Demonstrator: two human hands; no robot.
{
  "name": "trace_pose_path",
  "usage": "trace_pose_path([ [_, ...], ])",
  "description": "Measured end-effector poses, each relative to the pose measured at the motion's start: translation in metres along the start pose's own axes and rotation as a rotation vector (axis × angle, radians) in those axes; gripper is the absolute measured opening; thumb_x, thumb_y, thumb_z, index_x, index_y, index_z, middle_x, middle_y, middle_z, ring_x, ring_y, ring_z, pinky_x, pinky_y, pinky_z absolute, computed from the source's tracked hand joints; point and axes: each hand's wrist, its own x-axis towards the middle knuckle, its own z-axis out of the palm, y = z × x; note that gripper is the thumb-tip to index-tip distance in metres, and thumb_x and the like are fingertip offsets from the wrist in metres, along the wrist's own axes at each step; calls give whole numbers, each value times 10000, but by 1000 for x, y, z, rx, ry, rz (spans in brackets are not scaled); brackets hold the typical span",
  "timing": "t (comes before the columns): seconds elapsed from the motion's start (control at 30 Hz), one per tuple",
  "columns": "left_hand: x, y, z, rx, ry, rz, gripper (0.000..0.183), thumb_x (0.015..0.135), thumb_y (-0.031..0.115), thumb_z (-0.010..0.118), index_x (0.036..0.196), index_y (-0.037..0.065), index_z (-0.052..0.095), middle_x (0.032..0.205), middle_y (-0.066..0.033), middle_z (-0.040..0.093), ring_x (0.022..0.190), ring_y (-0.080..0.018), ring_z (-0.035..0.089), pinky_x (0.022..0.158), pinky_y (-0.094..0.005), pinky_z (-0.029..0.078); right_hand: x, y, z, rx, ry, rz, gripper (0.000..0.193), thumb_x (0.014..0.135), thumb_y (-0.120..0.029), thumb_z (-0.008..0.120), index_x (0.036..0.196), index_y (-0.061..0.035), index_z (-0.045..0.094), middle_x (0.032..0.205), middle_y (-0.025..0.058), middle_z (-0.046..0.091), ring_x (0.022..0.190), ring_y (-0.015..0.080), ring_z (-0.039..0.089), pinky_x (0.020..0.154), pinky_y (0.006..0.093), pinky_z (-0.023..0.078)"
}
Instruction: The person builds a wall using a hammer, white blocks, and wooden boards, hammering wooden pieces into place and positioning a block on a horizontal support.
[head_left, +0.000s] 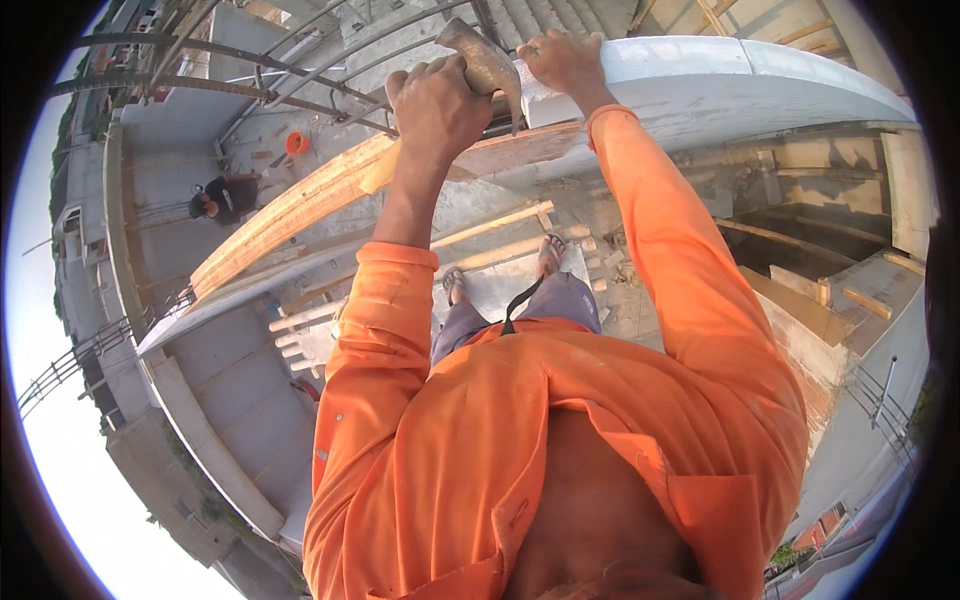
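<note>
Up at the far side, my left hand (440,108) is wrapped round a claw hammer (482,62), close below its worn metal head. A pale piece that looks like the handle's end sticks out beneath the wrist. Beside it, my right hand (565,68) lies on the near end of a white block wall (670,62), fingers stretched over the top and nothing in them. A long wooden board (290,215) runs from the lower left up to below the hammer. Another reddish board (520,152) lies along the wall's foot, partly hidden by my left hand.
Rebar rods (290,92) cross the upper left, reaching close to my left hand. Far below stand a person in dark clothes (232,198) and an orange bucket (297,143). Timber pieces (500,228) lie about my feet. An opening (800,225) lies right of my right arm.
</note>
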Motion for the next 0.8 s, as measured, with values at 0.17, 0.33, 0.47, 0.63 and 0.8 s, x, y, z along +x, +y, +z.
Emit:
trace_pose_path([
  [0.17, -5, -8, -2, -11, -11, 50, 116, 678, 190, 598, 737, 98, 635, 742, -92, 650, 766, -274, 617, 789, -446, 342, 1, -3, 4, 14, 2, -2, 470, 910, -533, 363, 1161, -235, 625, 1206, 16, 586, 1159, 190, 505, 980, 564, 224],
  [0.33, -8, -7, -10, -35, -21, 57, 118, 668, 180, 598, 739, 93, 633, 764, -80, 653, 784, -277, 617, 779, -450, 330, 3, -3, 0, 20, -14, 8, 473, 907, -534, 362, 1160, -234, 625, 1222, 11, 582, 1192, 198, 480, 992, 576, 217],
  [0.47, -11, -6, -13, -48, -61, 73, 169, 659, 188, 607, 798, 96, 636, 797, -57, 655, 827, -264, 616, 783, -453, 324, 4, -3, -3, 19, -74, 25, 472, 906, -531, 365, 1180, -236, 610, 1262, 2, 561, 1230, 196, 447, 1014, 589, 200],
  [0.63, -9, -5, -15, -6, -169, 41, 213, 663, 219, 618, 848, 117, 645, 851, -51, 653, 864, -241, 620, 812, -469, 320, 3, -8, -5, 6, -103, 37, 438, 906, -497, 387, 1207, -249, 588, 1303, -26, 527, 1256, 183, 416, 1018, 597, 196],
  [0.8, -8, -2, -12, -9, -182, 20, 217, 683, 232, 610, 864, 118, 649, 873, -65, 655, 897, -243, 624, 849, -485, 322, 5, -4, 2, 40, -24, -10, 391, 865, -438, 414, 1122, -236, 628, 1230, -5, 571, 1209, 214, 453, 992, 640, 195],
])
